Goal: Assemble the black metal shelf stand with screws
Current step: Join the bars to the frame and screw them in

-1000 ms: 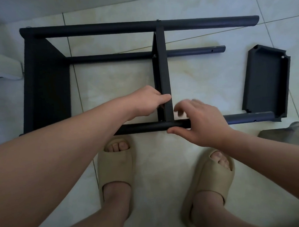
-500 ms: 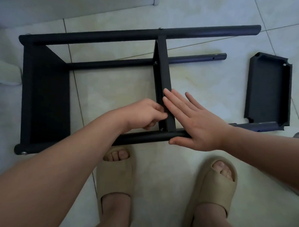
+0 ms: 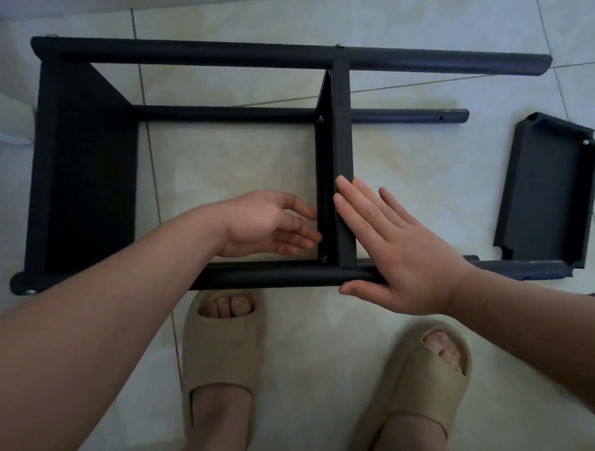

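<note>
Since a second ago: left grip [image 3: 272, 223] uncurled from near inner corner of middle shelf [image 3: 342, 138], screw [image 3: 324, 258] seated there. Right grip [image 3: 392, 248] flattened.
Judgement: that joint done, squareness check.
Left grip: relaxed, empty, fingertips at shelf's left face.
Right grip: fingers straight against shelf's right edge, thumb along near pole [image 3: 274, 277].
Shelf stand [image 3: 213, 55] lies sideways on floor; loose tray [image 3: 546, 187] well right of middle shelf, unfitted.

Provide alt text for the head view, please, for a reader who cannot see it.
A person's right hand lies flat against the middle shelf of a black metal shelf stand on a tiled floor; the left hand hovers beside that shelf. A loose black tray lies at right.
</note>
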{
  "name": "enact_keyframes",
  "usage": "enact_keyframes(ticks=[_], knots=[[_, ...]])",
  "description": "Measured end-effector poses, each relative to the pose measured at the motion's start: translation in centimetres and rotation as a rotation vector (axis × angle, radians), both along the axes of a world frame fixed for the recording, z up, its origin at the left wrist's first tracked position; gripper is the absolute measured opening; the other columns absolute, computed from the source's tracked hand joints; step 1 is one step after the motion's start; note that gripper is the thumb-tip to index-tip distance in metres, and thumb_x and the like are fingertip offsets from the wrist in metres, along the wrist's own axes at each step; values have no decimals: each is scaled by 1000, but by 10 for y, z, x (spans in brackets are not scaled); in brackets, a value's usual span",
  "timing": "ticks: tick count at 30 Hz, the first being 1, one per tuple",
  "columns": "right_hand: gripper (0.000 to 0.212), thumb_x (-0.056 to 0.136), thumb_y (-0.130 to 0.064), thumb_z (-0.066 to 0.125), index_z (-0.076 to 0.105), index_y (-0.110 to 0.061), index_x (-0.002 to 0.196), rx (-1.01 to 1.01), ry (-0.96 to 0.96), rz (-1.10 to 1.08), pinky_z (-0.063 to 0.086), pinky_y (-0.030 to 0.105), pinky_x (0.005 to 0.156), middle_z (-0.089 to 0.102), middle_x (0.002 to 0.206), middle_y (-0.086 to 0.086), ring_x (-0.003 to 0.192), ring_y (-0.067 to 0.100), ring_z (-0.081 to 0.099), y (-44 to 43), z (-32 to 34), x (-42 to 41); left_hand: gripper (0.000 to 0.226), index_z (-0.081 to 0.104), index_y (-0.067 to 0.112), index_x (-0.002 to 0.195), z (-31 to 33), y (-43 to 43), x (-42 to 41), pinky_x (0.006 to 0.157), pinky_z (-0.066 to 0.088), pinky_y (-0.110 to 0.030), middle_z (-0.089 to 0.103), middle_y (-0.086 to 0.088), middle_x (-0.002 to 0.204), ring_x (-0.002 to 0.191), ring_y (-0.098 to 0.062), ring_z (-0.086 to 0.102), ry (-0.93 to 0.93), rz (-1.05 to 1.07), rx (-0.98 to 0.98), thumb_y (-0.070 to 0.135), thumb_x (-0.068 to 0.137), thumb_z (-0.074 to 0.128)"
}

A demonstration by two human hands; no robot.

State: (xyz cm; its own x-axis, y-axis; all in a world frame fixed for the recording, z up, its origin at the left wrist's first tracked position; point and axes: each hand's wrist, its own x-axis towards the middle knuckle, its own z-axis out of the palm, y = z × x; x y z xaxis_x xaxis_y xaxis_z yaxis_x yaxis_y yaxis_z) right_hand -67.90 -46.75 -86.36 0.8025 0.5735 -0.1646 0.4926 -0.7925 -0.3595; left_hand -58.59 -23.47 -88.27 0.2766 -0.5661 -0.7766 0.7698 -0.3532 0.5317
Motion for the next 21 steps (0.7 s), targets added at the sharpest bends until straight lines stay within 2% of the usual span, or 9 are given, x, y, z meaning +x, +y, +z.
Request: enact_keyframes(ticks=[4, 8, 12, 17, 21], knots=[[98, 96, -69, 42, 9, -4, 162, 2, -10, -1, 18, 57, 124, 0, 171, 11, 158, 28, -2, 0, -1, 0, 7, 49, 13, 109, -3, 3, 7, 76, 52, -27, 76, -6, 108, 93, -13, 73, -10, -93, -20, 16, 107, 43], [98, 96, -69, 42, 10, -3, 161, 0, -10, -7, 20, 58, 124, 1, 171, 12, 158, 28, -1, 0, -2, 0, 16, 58, 13, 107, -7, 2, 14, 73, 53, -23, 77, -1, 103, 92, -10, 73, -33, -111, -16, 25, 105, 48], [98, 96, -69, 43, 11, -4, 161, 10, -6, -13, 21, 58, 123, 2, 171, 11, 158, 27, 0, 1, -2, 0, 18, 71, 17, 102, -11, -2, 18, 70, 49, -21, 72, 5, 86, 76, -6, 64, -43, -70, -38, 23, 102, 54], [98, 95, -70, 42, 12, -5, 162, 17, -7, -16, 22, 57, 123, 2, 171, 11, 158, 27, 1, 1, -1, 0, 23, 71, 12, 112, -10, 0, 28, 68, 52, -19, 72, 1, 92, 77, -6, 64, 12, -86, -109, 8, 99, 53], [98, 95, -69, 43, 13, -4, 161, 10, -7, -17, 23, 57, 123, 3, 170, 11, 158, 28, 1, 1, -1, 0, 22, 72, 14, 109, -10, 3, 34, 72, 54, -21, 73, 1, 95, 79, -6, 65, 3, -119, -99, 6, 98, 54]])
